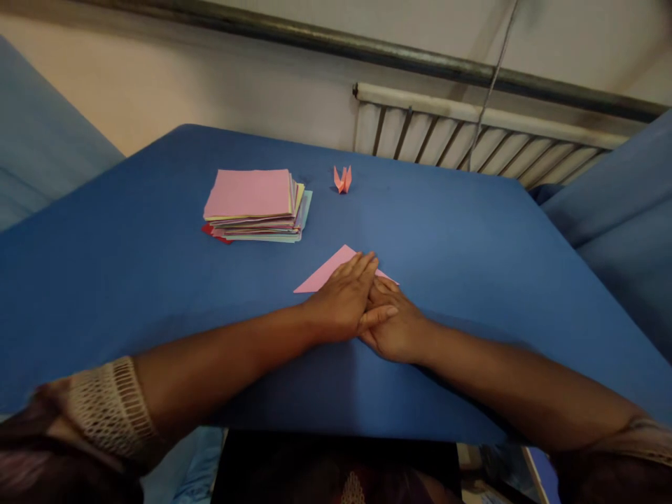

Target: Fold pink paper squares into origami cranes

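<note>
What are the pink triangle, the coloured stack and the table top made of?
Pink triangle: thin matte paper; lies flat, crisp straight edges, pressed under the left hand and right hand. Coloured stack: matte paper sheets; thin layered edges in several colours. Table top: likely blue cloth or soft matte covering, no glare; base beneath hidden.

The single view sits on the person's head, facing forward and steeply down across the blue cloth-covered table (pixel 157 280). The forearms enter from the bottom edge at 7 and 5 o'clock. The left hand (pixel 341 304) and right hand (pixel 402 332) meet close below the lens, just under centre. The table's far edge and the white ribbed metal radiator (pixel 472 140) lie farther off, at 12 to 1 o'clock.
</note>
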`<state>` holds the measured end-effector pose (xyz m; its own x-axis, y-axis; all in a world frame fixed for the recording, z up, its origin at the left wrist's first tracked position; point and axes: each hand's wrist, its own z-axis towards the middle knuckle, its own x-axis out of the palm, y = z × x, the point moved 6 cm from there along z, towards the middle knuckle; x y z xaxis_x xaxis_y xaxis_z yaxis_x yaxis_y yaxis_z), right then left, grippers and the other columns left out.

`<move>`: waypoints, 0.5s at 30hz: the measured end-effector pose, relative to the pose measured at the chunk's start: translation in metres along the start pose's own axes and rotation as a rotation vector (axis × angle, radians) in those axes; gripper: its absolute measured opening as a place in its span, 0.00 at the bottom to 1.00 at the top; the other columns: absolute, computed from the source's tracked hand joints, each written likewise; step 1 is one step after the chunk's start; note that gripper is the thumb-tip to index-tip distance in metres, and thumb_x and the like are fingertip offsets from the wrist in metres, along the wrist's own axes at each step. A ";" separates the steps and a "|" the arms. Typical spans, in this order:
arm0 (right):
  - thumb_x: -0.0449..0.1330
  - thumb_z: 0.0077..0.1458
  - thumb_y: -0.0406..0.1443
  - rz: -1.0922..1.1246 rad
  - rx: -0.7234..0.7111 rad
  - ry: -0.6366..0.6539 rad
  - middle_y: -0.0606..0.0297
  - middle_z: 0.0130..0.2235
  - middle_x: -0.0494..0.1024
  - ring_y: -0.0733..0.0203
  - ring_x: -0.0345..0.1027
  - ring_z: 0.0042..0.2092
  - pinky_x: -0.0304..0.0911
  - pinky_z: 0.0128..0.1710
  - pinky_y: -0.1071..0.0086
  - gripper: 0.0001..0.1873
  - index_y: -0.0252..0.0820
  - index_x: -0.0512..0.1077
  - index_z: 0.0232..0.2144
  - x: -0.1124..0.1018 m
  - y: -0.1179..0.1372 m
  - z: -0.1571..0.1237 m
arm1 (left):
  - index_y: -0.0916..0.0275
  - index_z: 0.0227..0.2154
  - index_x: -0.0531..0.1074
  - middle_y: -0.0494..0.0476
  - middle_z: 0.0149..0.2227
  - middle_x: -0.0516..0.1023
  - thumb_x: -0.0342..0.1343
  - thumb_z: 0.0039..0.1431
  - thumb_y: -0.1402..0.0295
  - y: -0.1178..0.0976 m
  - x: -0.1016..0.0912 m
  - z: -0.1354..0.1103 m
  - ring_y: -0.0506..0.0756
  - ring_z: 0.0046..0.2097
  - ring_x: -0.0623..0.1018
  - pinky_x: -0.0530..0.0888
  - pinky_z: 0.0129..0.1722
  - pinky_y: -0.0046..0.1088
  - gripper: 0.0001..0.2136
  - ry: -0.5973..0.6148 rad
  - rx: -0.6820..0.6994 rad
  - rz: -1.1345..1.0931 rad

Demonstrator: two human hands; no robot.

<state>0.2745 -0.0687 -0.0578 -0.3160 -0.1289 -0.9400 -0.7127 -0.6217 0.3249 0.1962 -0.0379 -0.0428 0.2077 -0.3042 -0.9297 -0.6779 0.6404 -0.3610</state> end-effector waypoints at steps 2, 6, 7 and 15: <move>0.51 0.62 0.44 0.003 0.007 0.005 0.49 0.68 0.55 0.47 0.42 0.70 0.43 0.67 0.47 0.34 0.35 0.55 0.66 0.000 0.000 0.001 | 0.76 0.68 0.44 0.74 0.71 0.44 0.38 0.62 0.40 0.006 0.003 0.007 0.65 0.72 0.44 0.48 0.68 0.44 0.45 0.025 0.009 -0.019; 0.52 0.63 0.46 -0.003 0.041 0.063 0.51 0.71 0.49 0.49 0.40 0.71 0.42 0.68 0.48 0.37 0.38 0.49 0.68 0.001 0.001 0.005 | 0.77 0.68 0.43 0.75 0.71 0.44 0.36 0.63 0.40 0.031 0.002 0.000 0.66 0.72 0.42 0.47 0.68 0.44 0.45 0.028 -0.041 0.058; 0.52 0.63 0.47 -0.010 0.051 0.079 0.50 0.71 0.49 0.48 0.40 0.71 0.42 0.68 0.48 0.38 0.37 0.49 0.68 0.001 0.001 0.005 | 0.77 0.68 0.43 0.75 0.71 0.44 0.35 0.62 0.40 0.036 0.002 -0.002 0.66 0.72 0.43 0.47 0.68 0.45 0.45 0.030 -0.053 0.088; 0.47 0.65 0.52 -0.066 0.218 0.037 0.43 0.70 0.50 0.42 0.40 0.71 0.45 0.67 0.46 0.41 0.26 0.52 0.67 0.000 -0.017 -0.006 | 0.76 0.67 0.47 0.79 0.70 0.45 0.39 0.59 0.37 0.055 0.000 -0.010 0.71 0.71 0.45 0.47 0.66 0.52 0.47 -0.014 -0.091 0.242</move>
<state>0.2901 -0.0628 -0.0641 -0.2439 -0.1238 -0.9619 -0.8510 -0.4484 0.2735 0.1526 -0.0098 -0.0622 0.0416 -0.1394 -0.9894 -0.7694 0.6273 -0.1207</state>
